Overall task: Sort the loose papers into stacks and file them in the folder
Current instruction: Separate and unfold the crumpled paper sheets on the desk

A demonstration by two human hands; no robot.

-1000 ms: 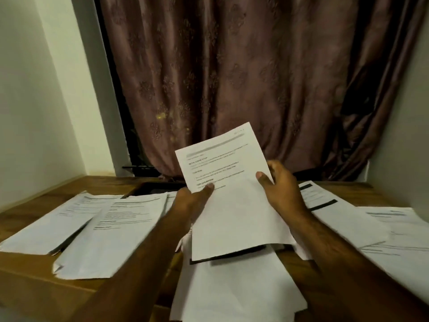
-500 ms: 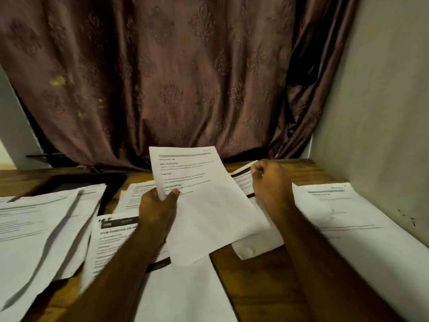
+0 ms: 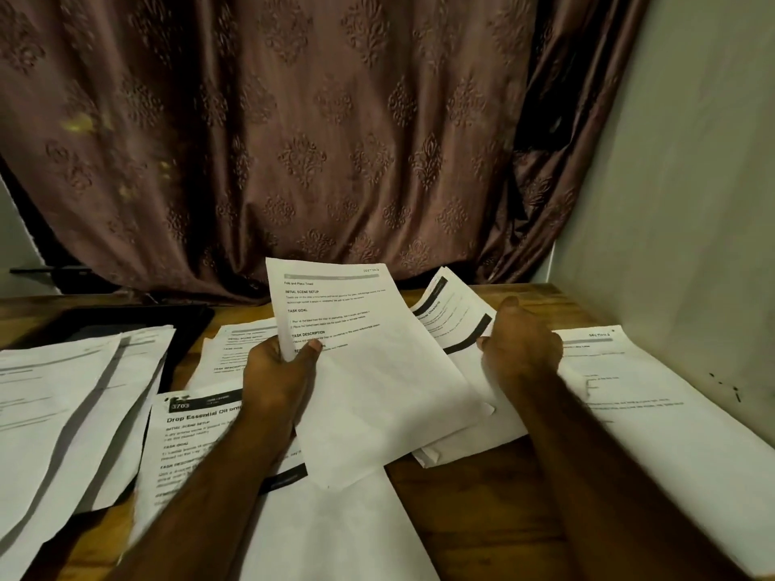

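Wooden desk [image 3: 474, 488] paper-strewn (curtain [image 3: 293, 140] behind); left hand [image 3: 276, 373] pinches sheet [image 3: 377, 371]; right hand [image 3: 520, 345] fingers grasp banded sheet [image 3: 451, 316]

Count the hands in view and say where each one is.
2. The left hand grips the raised sheet; the right hand rests on the black-banded papers.

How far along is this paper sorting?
Partway. Several piles already lie on the desk. The left hand grips one sheet; the right hand reaches onto a right-side stack. Filing remains: a dark folder-like thing lies behind, unused.
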